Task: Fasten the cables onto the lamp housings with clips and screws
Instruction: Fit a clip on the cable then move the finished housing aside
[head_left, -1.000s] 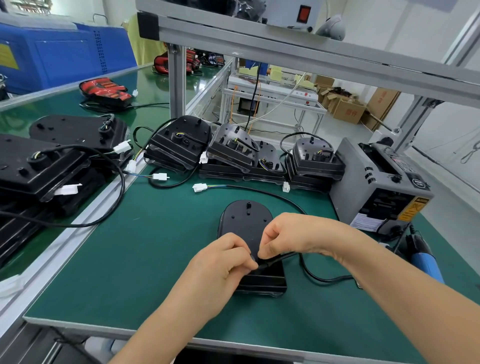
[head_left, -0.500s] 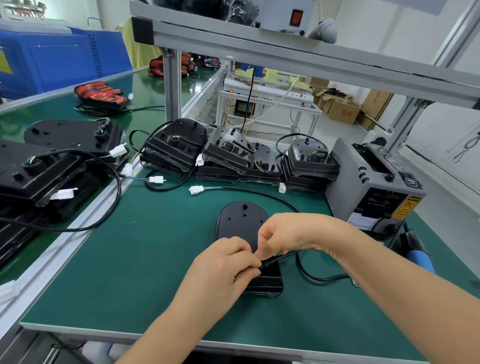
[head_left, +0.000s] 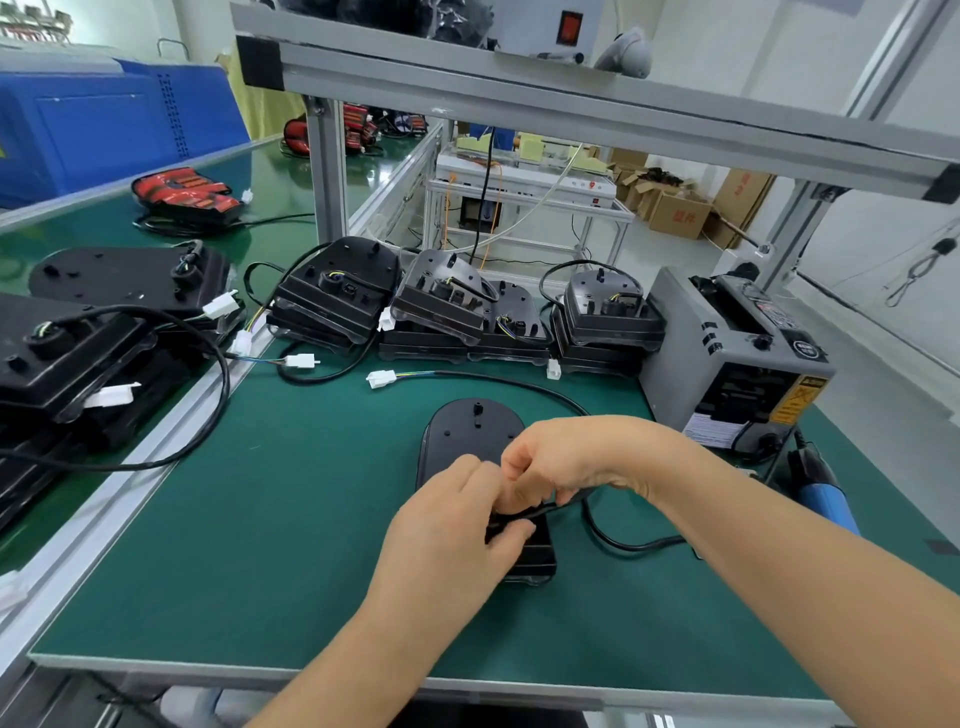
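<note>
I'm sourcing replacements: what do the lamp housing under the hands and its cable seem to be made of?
The lamp housing looks like moulded black plastic, matt: moulded pegs, dull sheen. The cable seems jacketed in smooth black rubber or PVC, which one unclear: it bends in soft loops.

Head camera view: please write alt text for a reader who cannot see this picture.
The left hand and the right hand both pinch a black cable over a black lamp housing that lies on a green table. More housings with cables stand in a row behind it, and a grey machine stands at the right.
</note>
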